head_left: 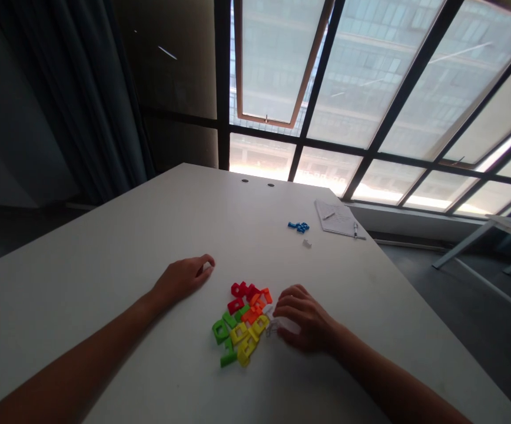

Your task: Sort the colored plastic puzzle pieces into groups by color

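Note:
My left hand (188,275) rests on the white table (118,247) left of a pile of small plastic pieces. Its fingers are curled toward the thumb; a pale patch shows between them, too small to name. Over the pile's right edge is my right hand (306,318), fingers bent and apart, beside whitish pieces (272,328) that it partly hides. Red pieces (236,305) lie at the far side of the pile, orange pieces (253,312) next to them. Nearer are green pieces (221,331) on the left and yellow pieces (247,346) in front.
Farther back lie a small cluster of blue pieces (300,227) and one whitish piece (307,243). Paper sheets (337,217) with pens are by the right edge. Two dark round fittings (245,181) are set near the far edge. Beyond stand windows and a dark curtain (79,88).

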`<state>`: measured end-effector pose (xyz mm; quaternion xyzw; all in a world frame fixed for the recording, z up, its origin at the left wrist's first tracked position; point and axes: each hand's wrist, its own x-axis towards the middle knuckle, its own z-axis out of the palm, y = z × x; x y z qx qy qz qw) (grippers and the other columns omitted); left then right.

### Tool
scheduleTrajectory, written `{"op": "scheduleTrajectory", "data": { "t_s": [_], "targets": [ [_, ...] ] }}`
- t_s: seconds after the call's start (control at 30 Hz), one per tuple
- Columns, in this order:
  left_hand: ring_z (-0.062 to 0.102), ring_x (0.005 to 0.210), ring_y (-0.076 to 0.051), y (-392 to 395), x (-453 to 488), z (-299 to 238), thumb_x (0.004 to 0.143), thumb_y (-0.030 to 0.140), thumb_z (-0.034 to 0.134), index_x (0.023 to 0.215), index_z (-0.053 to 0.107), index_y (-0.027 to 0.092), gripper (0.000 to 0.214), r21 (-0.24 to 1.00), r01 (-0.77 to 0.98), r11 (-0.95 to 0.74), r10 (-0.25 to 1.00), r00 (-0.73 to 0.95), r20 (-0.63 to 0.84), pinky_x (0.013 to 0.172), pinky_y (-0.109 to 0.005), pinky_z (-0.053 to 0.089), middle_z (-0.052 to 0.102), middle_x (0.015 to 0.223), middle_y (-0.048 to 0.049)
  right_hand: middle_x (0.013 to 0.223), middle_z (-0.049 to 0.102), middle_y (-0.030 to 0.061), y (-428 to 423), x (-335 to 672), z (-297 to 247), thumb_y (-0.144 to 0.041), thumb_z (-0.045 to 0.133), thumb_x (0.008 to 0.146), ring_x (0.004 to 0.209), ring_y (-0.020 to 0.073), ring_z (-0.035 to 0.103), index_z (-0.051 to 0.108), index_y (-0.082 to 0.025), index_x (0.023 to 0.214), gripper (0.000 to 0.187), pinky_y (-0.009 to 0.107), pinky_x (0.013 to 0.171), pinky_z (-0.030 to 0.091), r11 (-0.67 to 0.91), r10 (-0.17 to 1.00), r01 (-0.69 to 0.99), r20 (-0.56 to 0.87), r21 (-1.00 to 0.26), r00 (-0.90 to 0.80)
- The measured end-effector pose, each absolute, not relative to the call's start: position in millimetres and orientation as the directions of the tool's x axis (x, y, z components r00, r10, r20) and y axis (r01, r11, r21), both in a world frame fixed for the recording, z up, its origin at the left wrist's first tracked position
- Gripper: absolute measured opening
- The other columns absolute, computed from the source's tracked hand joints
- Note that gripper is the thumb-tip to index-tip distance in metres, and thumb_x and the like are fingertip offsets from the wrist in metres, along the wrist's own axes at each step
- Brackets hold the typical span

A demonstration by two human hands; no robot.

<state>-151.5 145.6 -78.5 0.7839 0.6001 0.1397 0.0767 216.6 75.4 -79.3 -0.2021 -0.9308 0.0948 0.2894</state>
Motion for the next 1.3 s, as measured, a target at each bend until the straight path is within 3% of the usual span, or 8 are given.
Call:
{"op": "scheduleTrajectory", "data": {
  "t_s": [0.1,0.27,0.47,0.6,0.83,0.93,1.1,1.3],
  "targets": [
    [0.064,0.072,-0.017,145.6,-151.8,-78.5,0.096,0.043,0.044,0.109,0.066,0.030,0.029,0.289,0.918,-0.272,0.961,0.242,0.136,0.063,-0.026,0.035,0.072,0.083,0.0017,0.098,0.071,0.0073,77.7,213.7,-78.6,-0.023,0.065,0.092,0.099,0.0223,0.062,0.064,-0.022,0.105,0.014,0.041,0.091,0.049,0.892,0.443,0.340,0.428,-0.297,-0.788],
    [0.064,0.071,-0.017,144.4,-151.7,-77.8,0.096,0.043,0.043,0.109,0.066,0.030,0.029,0.293,0.915,-0.278,0.959,0.246,0.142,0.063,-0.026,0.036,0.071,0.083,0.0017,0.096,0.069,0.0067,97.7,238.9,-88.0,-0.018,0.061,0.096,0.088,0.0191,0.061,0.062,-0.021,0.103,0.008,0.037,0.084,0.049,0.840,0.538,0.486,0.495,-0.243,-0.682],
    [0.063,0.070,-0.017,144.0,-150.8,-77.6,0.096,0.043,0.044,0.109,0.066,0.030,0.029,0.285,0.918,-0.277,0.959,0.247,0.136,0.062,-0.026,0.034,0.070,0.081,0.0011,0.094,0.065,0.0075,130.8,276.7,-103.1,-0.017,0.055,0.096,0.084,0.0206,0.062,0.062,-0.021,0.095,0.009,0.034,0.078,0.052,0.618,0.709,0.743,0.591,-0.256,-0.386],
    [0.063,0.070,-0.017,145.4,-151.0,-78.8,0.095,0.044,0.044,0.109,0.066,0.030,0.029,0.282,0.917,-0.280,0.958,0.250,0.138,0.062,-0.027,0.035,0.069,0.080,0.0010,0.093,0.063,0.0068,141.0,285.2,-110.6,-0.015,0.053,0.092,0.077,0.0191,0.063,0.062,-0.021,0.092,0.011,0.032,0.075,0.051,0.449,0.793,0.843,0.568,-0.297,-0.222],
    [0.063,0.070,-0.017,144.8,-151.3,-78.3,0.096,0.042,0.044,0.109,0.065,0.030,0.028,0.281,0.916,-0.286,0.956,0.253,0.149,0.062,-0.027,0.035,0.070,0.081,0.0009,0.089,0.064,0.0063,137.7,278.6,-109.5,-0.014,0.053,0.091,0.080,0.0205,0.061,0.063,-0.020,0.093,0.012,0.031,0.075,0.049,0.390,0.832,0.895,0.499,-0.215,-0.242],
    [0.063,0.070,-0.017,143.8,-151.1,-77.1,0.096,0.041,0.043,0.109,0.065,0.030,0.028,0.287,0.914,-0.287,0.956,0.252,0.151,0.062,-0.027,0.036,0.070,0.082,0.0009,0.095,0.068,0.0076,136.3,275.6,-108.7,-0.016,0.051,0.093,0.088,0.0218,0.063,0.066,-0.020,0.100,0.017,0.033,0.083,0.049,0.410,0.825,0.892,0.494,-0.190,-0.274],
    [0.064,0.070,-0.017,143.0,-150.4,-76.5,0.096,0.041,0.043,0.108,0.066,0.029,0.029,0.299,0.911,-0.283,0.957,0.248,0.152,0.062,-0.027,0.037,0.070,0.081,0.0006,0.118,0.068,0.0118,138.1,276.3,-110.3,-0.025,0.052,0.097,0.108,0.0271,0.061,0.063,-0.021,0.128,0.033,0.041,0.095,0.047,0.373,0.849,0.920,0.444,-0.122,-0.285],
    [0.064,0.070,-0.017,144.2,-148.4,-75.2,0.094,0.042,0.045,0.108,0.065,0.029,0.028,0.286,0.922,-0.263,0.963,0.235,0.129,0.062,-0.027,0.037,0.070,0.080,0.0005,0.131,0.062,0.0171,153.7,280.2,-109.9,-0.040,0.049,0.101,0.117,0.0332,0.056,0.055,-0.019,0.141,0.046,0.046,0.094,0.043,0.241,0.902,0.968,0.384,-0.067,-0.198]
  ]
}}
